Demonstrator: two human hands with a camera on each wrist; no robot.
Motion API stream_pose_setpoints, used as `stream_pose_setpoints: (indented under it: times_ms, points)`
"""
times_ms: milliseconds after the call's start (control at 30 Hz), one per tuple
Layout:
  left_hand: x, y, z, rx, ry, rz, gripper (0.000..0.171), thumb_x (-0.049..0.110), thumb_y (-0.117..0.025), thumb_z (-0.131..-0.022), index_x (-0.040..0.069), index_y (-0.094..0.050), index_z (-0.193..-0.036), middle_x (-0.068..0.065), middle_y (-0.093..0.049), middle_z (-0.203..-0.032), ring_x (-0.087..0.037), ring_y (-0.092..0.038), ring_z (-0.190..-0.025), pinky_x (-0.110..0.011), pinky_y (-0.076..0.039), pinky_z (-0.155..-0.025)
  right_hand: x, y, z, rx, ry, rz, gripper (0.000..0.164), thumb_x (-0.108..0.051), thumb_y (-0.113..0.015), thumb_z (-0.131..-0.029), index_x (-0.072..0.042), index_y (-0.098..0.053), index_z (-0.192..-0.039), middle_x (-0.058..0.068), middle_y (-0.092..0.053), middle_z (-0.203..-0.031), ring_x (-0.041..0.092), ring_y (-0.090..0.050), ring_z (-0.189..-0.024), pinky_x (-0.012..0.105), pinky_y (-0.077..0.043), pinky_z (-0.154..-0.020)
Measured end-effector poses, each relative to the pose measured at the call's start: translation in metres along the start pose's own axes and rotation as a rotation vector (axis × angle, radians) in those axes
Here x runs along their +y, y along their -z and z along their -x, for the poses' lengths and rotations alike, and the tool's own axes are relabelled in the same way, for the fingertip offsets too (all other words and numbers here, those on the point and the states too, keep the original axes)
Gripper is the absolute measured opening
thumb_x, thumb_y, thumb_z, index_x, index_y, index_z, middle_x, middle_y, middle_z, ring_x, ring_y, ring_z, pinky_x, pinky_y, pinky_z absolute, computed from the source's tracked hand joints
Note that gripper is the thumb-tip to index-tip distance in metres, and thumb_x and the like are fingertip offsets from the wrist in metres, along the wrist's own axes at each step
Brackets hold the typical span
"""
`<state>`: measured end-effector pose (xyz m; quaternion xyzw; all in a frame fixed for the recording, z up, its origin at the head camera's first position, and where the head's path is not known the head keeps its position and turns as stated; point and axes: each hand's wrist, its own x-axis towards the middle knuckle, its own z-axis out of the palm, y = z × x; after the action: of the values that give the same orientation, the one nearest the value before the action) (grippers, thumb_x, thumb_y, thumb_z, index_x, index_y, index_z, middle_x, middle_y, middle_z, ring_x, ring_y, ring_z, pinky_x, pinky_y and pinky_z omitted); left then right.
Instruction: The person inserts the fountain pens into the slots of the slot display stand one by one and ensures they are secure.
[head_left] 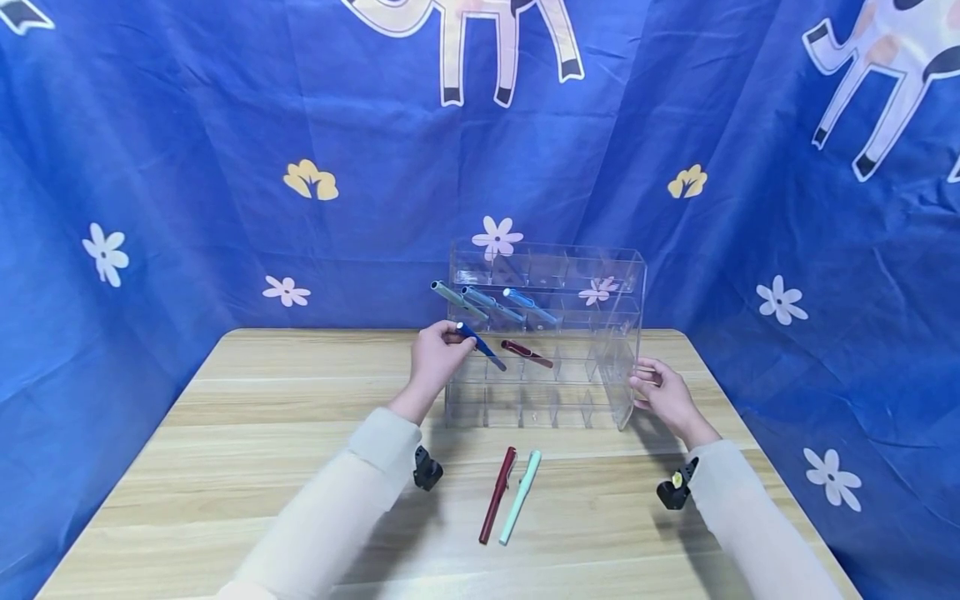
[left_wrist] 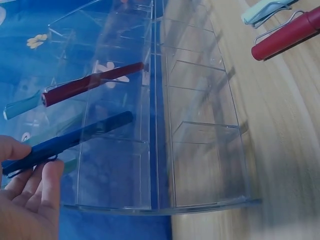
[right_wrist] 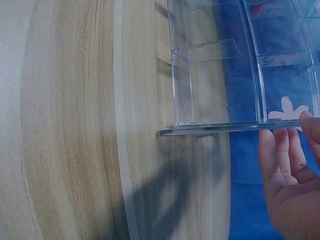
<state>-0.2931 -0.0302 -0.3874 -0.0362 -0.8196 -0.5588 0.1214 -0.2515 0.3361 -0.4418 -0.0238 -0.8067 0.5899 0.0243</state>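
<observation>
My left hand (head_left: 441,357) pinches a dark blue pen (head_left: 482,345) between thumb and fingers at its capped end. The pen slants into the lower middle tier of a clear acrylic pen rack (head_left: 536,421), left of a dark red pen (head_left: 527,354) lying there. In the left wrist view, the blue pen (left_wrist: 85,137) has its clip turned toward the fingers. Against the rack's right side panel, my right hand (head_left: 666,398) rests its fingertips; the right wrist view shows this hand (right_wrist: 295,185) touching the panel from outside.
On the tier above lie a green-grey pen (head_left: 457,298), a grey-blue pen (head_left: 491,303) and a bright blue pen (head_left: 529,305). A dark red pen (head_left: 497,496) and a mint pen (head_left: 521,498) lie on the wooden table (head_left: 285,417) before the rack. A blue curtain (head_left: 375,208) hangs behind.
</observation>
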Motion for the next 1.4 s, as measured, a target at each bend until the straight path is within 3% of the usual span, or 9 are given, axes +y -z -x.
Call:
stream_pose_setpoints:
  times_ms: [167, 400, 767, 967, 1067, 1200, 1400]
  points:
    - [0.001, -0.003, 0.0, -0.02, -0.019, -0.076, 0.017, 0.012, -0.072, -0.081, -0.001, -0.071, -0.092, -0.012, -0.071, -0.081, -0.026, -0.067, -0.076, -0.038, -0.051, -0.076, 0.001, 0.0, -0.001, -0.002, 0.002, 0.005, 0.045, -0.002, -0.052, -0.097, 0.008, -0.036, -0.138, 0.034, -0.044, -0.13, 0.022, -0.057, -0.105, 0.034, -0.056, -0.078]
    - [-0.001, -0.004, 0.001, -0.047, -0.015, -0.168, 0.018, 0.018, -0.073, -0.082, 0.001, -0.074, -0.088, -0.009, -0.071, -0.081, -0.025, -0.065, -0.078, -0.039, -0.05, -0.073, 0.0, -0.001, -0.001, 0.001, -0.003, 0.0, 0.046, -0.003, -0.053, -0.097, 0.007, -0.037, -0.138, 0.033, -0.045, -0.13, 0.016, -0.058, -0.101, 0.033, -0.056, -0.078]
    - [0.002, -0.006, 0.004, -0.075, -0.004, -0.177, 0.018, 0.022, -0.074, -0.083, 0.004, -0.073, -0.082, -0.005, -0.069, -0.077, -0.022, -0.062, -0.073, -0.036, -0.05, -0.068, 0.0, 0.0, 0.0, -0.002, -0.014, 0.009, 0.047, -0.005, -0.053, -0.097, 0.006, -0.035, -0.14, 0.033, -0.044, -0.132, 0.025, -0.056, -0.108, 0.032, -0.056, -0.078]
    - [-0.002, -0.004, 0.006, -0.102, 0.012, -0.198, 0.022, 0.027, -0.074, -0.084, 0.006, -0.073, -0.084, -0.005, -0.069, -0.081, -0.022, -0.063, -0.076, -0.038, -0.052, -0.069, 0.002, -0.001, 0.0, 0.008, -0.004, 0.014, 0.046, -0.004, -0.053, -0.097, 0.007, -0.036, -0.139, 0.034, -0.045, -0.131, 0.016, -0.058, -0.102, 0.031, -0.056, -0.077]
    - [-0.004, -0.001, 0.007, -0.107, 0.005, -0.217, 0.023, 0.028, -0.075, -0.083, 0.006, -0.073, -0.084, -0.005, -0.069, -0.08, -0.022, -0.063, -0.075, -0.038, -0.052, -0.067, 0.003, -0.001, 0.0, 0.012, 0.004, 0.026, 0.046, -0.004, -0.053, -0.097, 0.007, -0.037, -0.138, 0.034, -0.045, -0.13, 0.015, -0.058, -0.1, 0.031, -0.056, -0.076]
    - [-0.005, 0.003, 0.008, -0.105, -0.014, -0.235, 0.024, 0.028, -0.075, -0.083, 0.004, -0.072, -0.086, -0.006, -0.07, -0.081, -0.022, -0.063, -0.075, -0.038, -0.051, -0.069, 0.003, -0.001, 0.0, 0.011, 0.011, 0.041, 0.045, -0.004, -0.052, -0.097, 0.007, -0.037, -0.138, 0.034, -0.046, -0.13, 0.023, -0.058, -0.105, 0.033, -0.056, -0.077]
    - [-0.005, 0.007, 0.009, -0.086, -0.046, -0.195, 0.028, 0.021, -0.079, -0.079, 0.0, -0.071, -0.096, -0.009, -0.07, -0.083, -0.023, -0.065, -0.076, -0.039, -0.052, -0.073, 0.002, -0.001, 0.0, 0.009, 0.011, 0.04, 0.045, -0.004, -0.052, -0.098, 0.006, -0.037, -0.139, 0.034, -0.045, -0.131, 0.027, -0.057, -0.108, 0.034, -0.056, -0.078]
